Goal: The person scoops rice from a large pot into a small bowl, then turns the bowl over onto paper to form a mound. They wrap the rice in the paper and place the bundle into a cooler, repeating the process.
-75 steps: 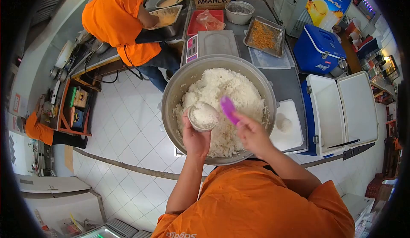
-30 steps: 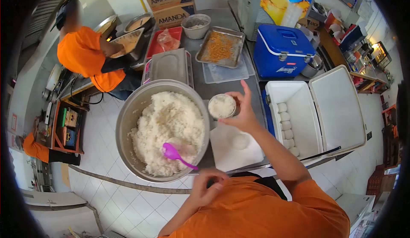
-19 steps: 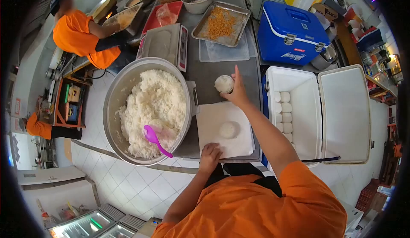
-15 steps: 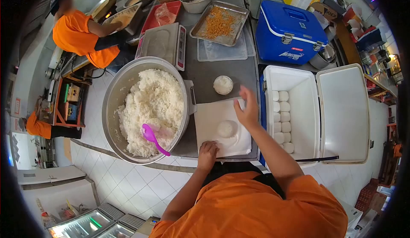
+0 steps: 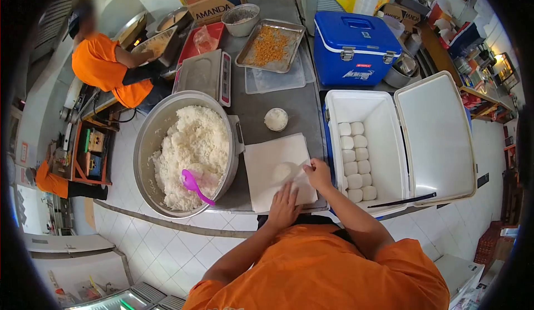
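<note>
A stack of white paper sheets lies on the counter in front of me. On it, a pale rice mound shows faintly, seemingly with paper over part of it. My left hand rests on the near part of the paper with its fingers stretched out, just below the mound. At the right edge, my right hand has its fingers closed on the paper. Beyond the stack stands a small round cup with white contents. To the left, a big pot holds cooked rice and a purple spoon.
An open white-lined cooler at right contains several round white packets. Behind are a blue cooler box, a metal tray of orange-brown shreds, and a scale. A person in orange works at far left.
My right hand has come down from above the mound to the paper's right edge and closed on it. My left hand has shifted right and flattened. The mound looks fainter; the view has shifted.
</note>
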Demonstrator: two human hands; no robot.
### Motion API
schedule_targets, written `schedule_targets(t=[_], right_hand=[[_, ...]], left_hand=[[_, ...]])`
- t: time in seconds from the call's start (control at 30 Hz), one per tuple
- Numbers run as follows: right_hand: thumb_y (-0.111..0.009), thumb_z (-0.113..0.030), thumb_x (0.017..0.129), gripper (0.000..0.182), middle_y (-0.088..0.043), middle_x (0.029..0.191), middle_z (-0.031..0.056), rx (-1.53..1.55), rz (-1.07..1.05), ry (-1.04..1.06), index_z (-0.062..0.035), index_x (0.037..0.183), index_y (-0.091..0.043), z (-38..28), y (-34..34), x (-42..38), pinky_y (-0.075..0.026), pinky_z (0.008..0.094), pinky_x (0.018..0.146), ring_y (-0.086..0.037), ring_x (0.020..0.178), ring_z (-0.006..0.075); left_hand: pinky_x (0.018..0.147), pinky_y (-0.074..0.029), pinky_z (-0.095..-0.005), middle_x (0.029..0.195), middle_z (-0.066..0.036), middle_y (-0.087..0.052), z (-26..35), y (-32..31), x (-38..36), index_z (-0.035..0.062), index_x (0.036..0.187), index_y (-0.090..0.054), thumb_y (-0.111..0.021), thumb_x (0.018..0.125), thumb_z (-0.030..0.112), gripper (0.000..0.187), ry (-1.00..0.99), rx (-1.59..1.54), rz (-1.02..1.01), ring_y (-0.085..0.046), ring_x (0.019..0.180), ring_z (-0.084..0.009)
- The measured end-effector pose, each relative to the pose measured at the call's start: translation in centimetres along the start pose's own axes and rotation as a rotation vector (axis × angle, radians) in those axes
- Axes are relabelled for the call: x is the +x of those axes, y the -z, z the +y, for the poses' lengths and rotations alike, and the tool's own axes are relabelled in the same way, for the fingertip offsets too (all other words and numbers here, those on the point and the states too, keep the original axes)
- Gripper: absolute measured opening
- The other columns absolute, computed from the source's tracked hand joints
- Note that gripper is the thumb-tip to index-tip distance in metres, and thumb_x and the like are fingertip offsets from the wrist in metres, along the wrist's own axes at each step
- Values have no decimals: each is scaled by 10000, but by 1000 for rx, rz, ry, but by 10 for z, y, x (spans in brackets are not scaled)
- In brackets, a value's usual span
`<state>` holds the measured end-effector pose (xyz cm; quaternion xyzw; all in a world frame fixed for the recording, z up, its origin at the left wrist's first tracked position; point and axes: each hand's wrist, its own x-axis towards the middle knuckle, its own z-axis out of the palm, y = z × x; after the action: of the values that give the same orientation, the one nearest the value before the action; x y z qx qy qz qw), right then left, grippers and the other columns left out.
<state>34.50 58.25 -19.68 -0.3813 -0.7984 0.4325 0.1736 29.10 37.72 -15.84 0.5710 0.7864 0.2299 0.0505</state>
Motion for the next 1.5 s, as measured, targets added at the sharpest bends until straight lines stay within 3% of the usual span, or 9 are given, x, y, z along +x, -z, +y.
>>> schedule_targets(t=[0.1, 0.4, 0.57, 0.73, 0.83, 0.97, 1.23, 1.33, 1.5], right_hand=[[-820, -257, 862, 291, -740, 792, 161, 40, 169, -28, 3, 956, -729, 12, -6, -21, -534, 428, 686, -713, 736, 312], [-888, -471, 791, 554, -692, 787, 110, 325, -263, -557, 40, 908, -708, -41, 22, 12, -521, 401, 683, -644, 701, 249], [-949, -343, 678, 522, -701, 898, 152, -35, 246, 15, 16, 938, -675, -10, -15, 113, -547, 429, 743, -692, 825, 287], [-849, -281, 745, 539, -642, 1326, 213, -990, -1299, 121, -19, 1196, -713, -81, 15, 131, -499, 432, 1045, -648, 1208, 335], [-760, -241, 820, 292, -707, 1141, 157, -827, -587, 478, -51, 1042, -770, -101, 23, 79, -508, 456, 1000, -674, 1129, 314], [-643, -177, 846, 126, -640, 944, 112, -672, -304, 814, -94, 821, -734, -70, -13, 54, -523, 471, 862, -658, 956, 300], [-657, -218, 869, 244, -612, 983, 132, -530, -192, 680, -8, 974, -725, -62, -34, -25, -541, 441, 832, -633, 997, 311], [-684, -256, 877, 357, -596, 1038, 140, -472, -187, 530, 19, 1104, -713, -79, -23, -32, -514, 497, 891, -595, 1056, 330], [-691, -293, 906, 555, -573, 1306, 188, -605, -186, 498, 41, 1343, -625, -87, -20, -66, -407, 571, 1068, -530, 1230, 393]], left_hand=[[1191, -300, -564, 1692, -256, -221, -8, -18, 7, -14, 1559, -374, -712, 921, 383, 823, 97, 72, -27, -299, 1514, -447], [1255, -189, -601, 1707, -243, -202, -16, -11, 9, -29, 1601, -293, -695, 935, 405, 891, 151, 83, -113, -172, 1579, -458], [1259, -190, -594, 1709, -253, -189, -20, -10, 9, -13, 1615, -269, -683, 948, 393, 884, 157, 51, -82, -179, 1582, -451], [1252, -212, -581, 1702, -281, -174, -25, -10, 11, 47, 1618, -320, -677, 952, 406, 837, 143, 127, -101, -206, 1572, -450], [1234, -219, -608, 1682, -305, -195, -28, -9, 20, 101, 1597, -398, -687, 939, 447, 798, 128, 122, -31, -227, 1548, -474], [1223, -199, -648, 1643, -331, -252, -25, 1, 28, 111, 1579, -437, -677, 914, 547, 831, 188, 112, 29, -232, 1529, -507], [1251, -102, -624, 1522, -332, -454, -27, 1, 38, -64, 1477, -484, -642, 875, 637, 937, 321, 178, -286, -260, 1515, -495], [1237, -182, -628, 1506, -295, -493, -45, 38, 19, -44, 1451, -522, -693, 878, 453, 778, 228, 131, -445, -318, 1498, -484], [1178, -380, -556, 1569, -195, -482, -77, 43, 4, -30, 1435, -551, -650, 865, 79, 589, -257, -107, 24, -450, 1456, -399]])
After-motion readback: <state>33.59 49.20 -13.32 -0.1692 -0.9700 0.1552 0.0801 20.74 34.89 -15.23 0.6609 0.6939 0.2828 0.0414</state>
